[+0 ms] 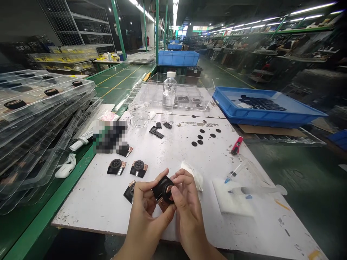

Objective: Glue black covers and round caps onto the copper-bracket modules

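Observation:
Both hands hold one black and copper part (163, 190) above the near part of the white table. My left hand (149, 206) grips it from the left, with fingers and thumb around its edges. On the other side, my right hand (187, 198) presses its thumb on the round wheel-like piece and curls its fingers behind. Similar black and copper parts (138, 167) lie on the table to the left, one partly hidden behind my left hand. Behind my right hand is a crumpled white tissue (193, 173).
Syringes (252, 190) rest on and beside a white pad (230, 202) at right, near a red cutter (237, 145). Black discs (200, 137), a bottle (168, 94) and a clear cup (138, 115) stand or lie farther back. Stacked clear trays (54, 119) are left; a blue tray (271, 115) is right.

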Motion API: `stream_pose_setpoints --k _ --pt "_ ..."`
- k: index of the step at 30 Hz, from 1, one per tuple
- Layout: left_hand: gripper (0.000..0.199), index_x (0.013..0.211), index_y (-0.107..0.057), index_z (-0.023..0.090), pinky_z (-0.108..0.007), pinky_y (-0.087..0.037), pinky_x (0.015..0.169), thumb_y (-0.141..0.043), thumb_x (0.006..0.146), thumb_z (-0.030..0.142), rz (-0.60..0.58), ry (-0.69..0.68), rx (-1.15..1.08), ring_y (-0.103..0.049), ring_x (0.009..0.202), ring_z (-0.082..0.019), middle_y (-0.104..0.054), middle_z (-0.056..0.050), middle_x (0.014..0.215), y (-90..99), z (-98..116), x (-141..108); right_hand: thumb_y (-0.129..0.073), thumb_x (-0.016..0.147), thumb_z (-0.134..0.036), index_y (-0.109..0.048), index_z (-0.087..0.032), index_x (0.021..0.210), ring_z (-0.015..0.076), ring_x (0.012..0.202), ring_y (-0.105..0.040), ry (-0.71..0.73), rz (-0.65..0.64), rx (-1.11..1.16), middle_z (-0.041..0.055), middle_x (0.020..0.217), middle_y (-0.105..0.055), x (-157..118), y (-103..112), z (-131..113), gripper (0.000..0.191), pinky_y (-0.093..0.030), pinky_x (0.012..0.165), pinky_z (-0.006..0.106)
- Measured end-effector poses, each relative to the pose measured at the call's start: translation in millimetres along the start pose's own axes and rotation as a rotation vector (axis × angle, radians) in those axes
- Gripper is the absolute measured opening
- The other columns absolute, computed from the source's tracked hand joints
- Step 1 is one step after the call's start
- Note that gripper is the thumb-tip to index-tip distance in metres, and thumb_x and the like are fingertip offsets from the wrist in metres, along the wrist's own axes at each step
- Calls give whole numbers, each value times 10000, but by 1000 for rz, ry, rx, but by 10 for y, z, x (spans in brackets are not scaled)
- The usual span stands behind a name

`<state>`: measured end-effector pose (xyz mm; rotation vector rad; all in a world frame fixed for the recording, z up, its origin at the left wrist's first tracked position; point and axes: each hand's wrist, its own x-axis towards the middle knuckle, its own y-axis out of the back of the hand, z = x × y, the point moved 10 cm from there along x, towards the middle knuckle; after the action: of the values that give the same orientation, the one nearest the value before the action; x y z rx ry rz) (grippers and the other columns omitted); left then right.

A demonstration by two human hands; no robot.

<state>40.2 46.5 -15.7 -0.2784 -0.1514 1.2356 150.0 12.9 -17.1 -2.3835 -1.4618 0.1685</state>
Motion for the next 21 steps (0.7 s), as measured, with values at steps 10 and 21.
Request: stream_pose_setpoints --k 10,21 --pt "452 995 -492 252 -335 -569 884 -810 714 96 -203 111 -315 -651 1145 -274 -586 -96 1387 -141 30 -53 -565 928 -260 -609 -341 1032 243 1213 -337 389 -200 -426 22 1255 -375 -81 -20 -696 139 -309 988 410" --pt "451 993 -486 263 -304 -553 888 -810 726 97 -267 119 -339 -643 1156 -238 -612 -62 1354 -241 20 -93 -559 867 -154 -624 -346 1017 231 1233 -361 398 -271 -498 -3 1276 -397 -108 -7 -669 252 -256 1007 401"
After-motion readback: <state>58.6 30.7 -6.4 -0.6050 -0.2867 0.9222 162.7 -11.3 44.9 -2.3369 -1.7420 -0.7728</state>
